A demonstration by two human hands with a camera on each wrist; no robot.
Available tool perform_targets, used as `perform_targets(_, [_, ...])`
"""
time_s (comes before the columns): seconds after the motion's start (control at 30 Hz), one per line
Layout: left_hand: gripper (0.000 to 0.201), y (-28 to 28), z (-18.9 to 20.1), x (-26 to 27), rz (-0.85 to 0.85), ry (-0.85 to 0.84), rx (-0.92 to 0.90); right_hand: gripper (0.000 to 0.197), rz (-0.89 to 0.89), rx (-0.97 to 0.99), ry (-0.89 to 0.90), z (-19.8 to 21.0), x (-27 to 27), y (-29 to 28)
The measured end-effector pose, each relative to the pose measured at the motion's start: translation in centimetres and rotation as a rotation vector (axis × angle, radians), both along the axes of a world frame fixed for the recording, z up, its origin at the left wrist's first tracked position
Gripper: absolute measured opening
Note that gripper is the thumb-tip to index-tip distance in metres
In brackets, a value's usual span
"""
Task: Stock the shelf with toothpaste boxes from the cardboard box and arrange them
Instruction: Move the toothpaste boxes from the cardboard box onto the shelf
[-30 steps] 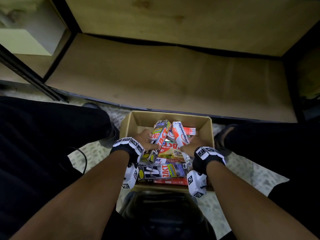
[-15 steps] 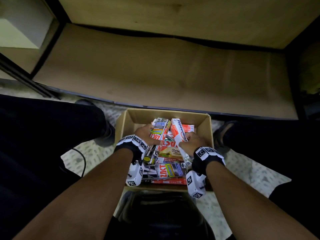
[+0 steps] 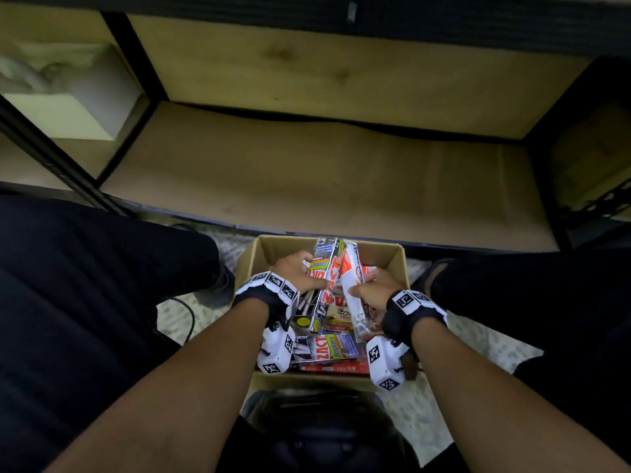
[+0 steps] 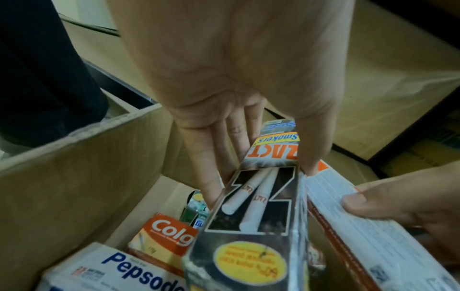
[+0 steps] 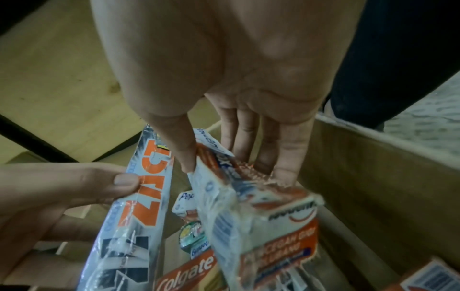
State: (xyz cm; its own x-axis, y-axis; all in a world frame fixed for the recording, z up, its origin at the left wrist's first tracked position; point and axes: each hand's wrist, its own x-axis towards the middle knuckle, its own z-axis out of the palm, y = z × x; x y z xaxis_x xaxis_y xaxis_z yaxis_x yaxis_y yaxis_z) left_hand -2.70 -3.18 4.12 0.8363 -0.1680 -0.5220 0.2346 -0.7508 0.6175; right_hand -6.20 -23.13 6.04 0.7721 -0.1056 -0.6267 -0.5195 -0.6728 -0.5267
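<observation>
Two hands: both are over the open box, each gripping one toothpaste carton.
Shelf: the wide wooden shelf board in a black metal frame lies beyond the box, low near the floor.
Floor: pale speckled floor carries the box, between the person's dark-trousered legs.
Box: the brown cardboard box is open-topped, with more toothpaste cartons lying jumbled inside, among them an orange Colgate carton and a white Pepsodent carton.
Left hand: the left hand is wrapped around the silver-and-black Zact Smokers carton, thumb on one side and fingers along the other, the carton tilted up above the pile.
Right hand: the right hand holds the white-and-red Pepsodent carton in torn clear wrap, thumb against fingers, also tilted up.
Relation: the two held cartons stand side by side, just beside each other at the top ends.
</observation>
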Motion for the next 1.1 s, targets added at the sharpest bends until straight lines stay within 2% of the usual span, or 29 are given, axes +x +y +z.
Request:
perform_targets(0.17, [0.056, -0.5, 3.6, -1.4, 0.092, -0.046, -0.105, 0.023, -0.009, 0.015, -0.079, 4.1, -0.9, -0.2])
perform_targets(0.27, [0.060, -0.6, 6.3, -2.0, 0.111, -0.097, -0.139, 0.020, 0.000, 0.005, -0.115, 6.7, -1.3, -0.3])
perform_targets(0.47, [0.055, -1.0, 13.0, -2.4, 0.135, -0.199, -0.233, 0.023, -0.006, -0.009, -0.285, 13.3, -2.2, -0.3])
perform_targets(0.67, [0.079, -0.9, 21.2, -2.3, 0.130, -0.346, -0.302, 0.020, 0.002, -0.034, -0.460, 21.2, -2.1, -0.8])
perform_targets(0.77, [0.076, -1.2, 26.2, -2.1, 0.119, -0.408, -0.360, 0.022, -0.003, -0.048, -0.571, 25.5, -1.7, -1.2])
perform_targets(0.93, [0.068, -1.2, 34.3, -1.1, 0.074, -0.528, -0.359, 0.027, -0.040, -0.064, -0.751, 32.5, -0.9, -1.9])
perform_targets(1.1, [0.063, -1.0, 39.8, 0.8, 0.090, -0.685, -0.337, 0.036, -0.011, -0.167, -0.852, 38.2, 1.1, -2.8])
